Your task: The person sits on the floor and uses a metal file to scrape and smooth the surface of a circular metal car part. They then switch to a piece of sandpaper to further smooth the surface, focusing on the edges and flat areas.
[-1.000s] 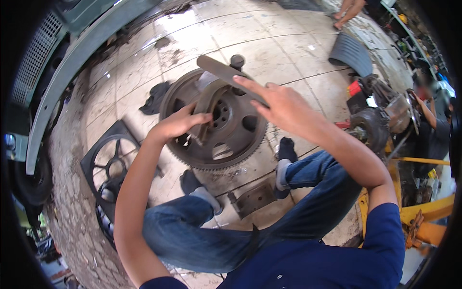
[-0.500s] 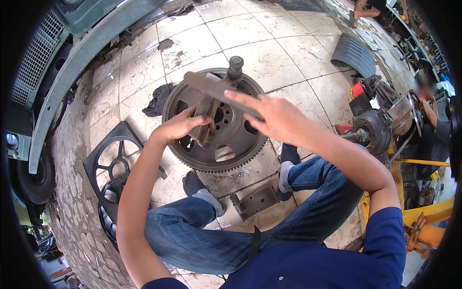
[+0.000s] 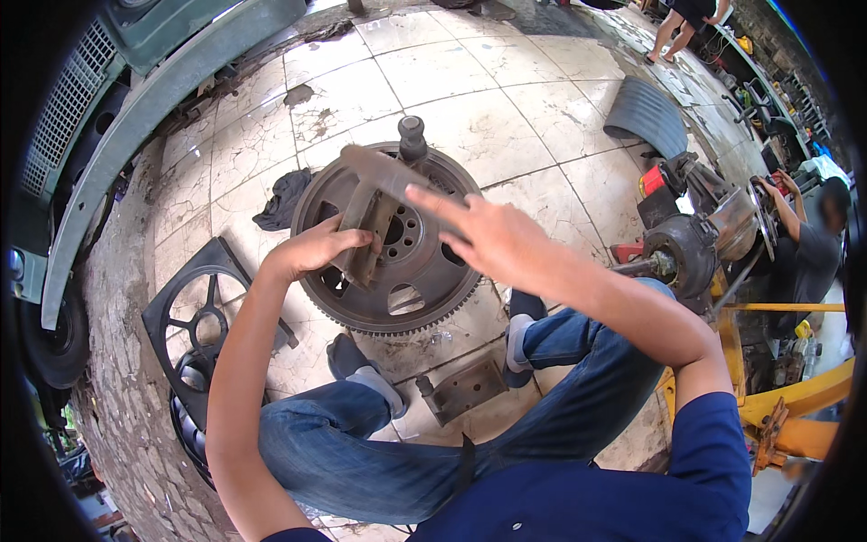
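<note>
A large toothed flywheel [image 3: 435, 280] lies flat on the tiled floor in front of me. Over it, my left hand [image 3: 312, 251] grips a worn metal bracket [image 3: 372, 217] by its near end. A round knobbed stud [image 3: 412, 135] stands at the bracket's far end and seems part of it. My right hand [image 3: 501, 239] is closed around a long, flat brown bar, file-like in shape [image 3: 384, 172], with the forefinger stretched along it. That bar crosses the bracket's upper face and is smeared by motion; whether it touches cannot be told.
A similar bracket plate [image 3: 470, 390] lies between my feet. Left are a black fan shroud [image 3: 185, 271] and a dark cloth [image 3: 283, 200]. An axle-like assembly [image 3: 677, 248] and yellow frame [image 3: 799, 397] stand right, with another person [image 3: 813, 244] beyond. A curved black sheet [image 3: 646, 116] lies farther back.
The whole view has shifted slightly, so things sit a little lower and more to the left. Both hands keep their holds, and the bar still lies across the bracket, blurred in both frames.
</note>
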The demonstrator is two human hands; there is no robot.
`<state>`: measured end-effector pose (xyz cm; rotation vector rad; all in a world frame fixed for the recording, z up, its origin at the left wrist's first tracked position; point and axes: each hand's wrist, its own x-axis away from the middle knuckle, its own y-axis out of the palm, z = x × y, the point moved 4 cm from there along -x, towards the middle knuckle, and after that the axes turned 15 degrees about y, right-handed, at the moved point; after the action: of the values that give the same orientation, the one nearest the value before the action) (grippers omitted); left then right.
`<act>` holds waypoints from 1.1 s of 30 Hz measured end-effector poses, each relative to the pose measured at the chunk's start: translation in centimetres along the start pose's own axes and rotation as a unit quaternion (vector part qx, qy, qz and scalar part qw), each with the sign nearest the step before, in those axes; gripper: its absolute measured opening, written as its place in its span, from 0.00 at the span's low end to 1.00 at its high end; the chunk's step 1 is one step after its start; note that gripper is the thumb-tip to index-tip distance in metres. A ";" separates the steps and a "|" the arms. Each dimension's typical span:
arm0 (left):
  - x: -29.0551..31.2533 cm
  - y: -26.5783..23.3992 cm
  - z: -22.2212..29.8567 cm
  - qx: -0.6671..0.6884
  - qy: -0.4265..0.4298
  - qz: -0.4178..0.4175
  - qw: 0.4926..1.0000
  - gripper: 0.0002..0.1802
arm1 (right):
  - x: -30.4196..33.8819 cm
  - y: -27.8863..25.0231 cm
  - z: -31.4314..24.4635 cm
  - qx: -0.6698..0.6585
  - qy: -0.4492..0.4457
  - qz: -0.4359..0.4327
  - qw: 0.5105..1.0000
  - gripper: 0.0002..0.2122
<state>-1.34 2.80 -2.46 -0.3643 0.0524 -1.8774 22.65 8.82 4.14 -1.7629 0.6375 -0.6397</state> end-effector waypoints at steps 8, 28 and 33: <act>0.0 1.1 1.3 0.000 -0.002 0.017 1.000 0.43 | -0.3 0.0 1.6 0.003 0.010 0.037 0.999 0.36; 0.1 0.8 0.7 0.005 0.000 -0.001 1.000 0.30 | -1.3 -1.3 2.7 0.210 -0.050 0.187 0.958 0.41; 0.1 0.8 1.1 0.012 -0.012 -0.006 1.000 0.31 | -1.2 -1.3 2.9 0.204 -0.052 0.211 0.955 0.42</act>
<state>-0.31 2.54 -1.58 -0.3702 0.0116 -1.8828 23.95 11.98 4.53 -1.2166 0.7236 -0.3469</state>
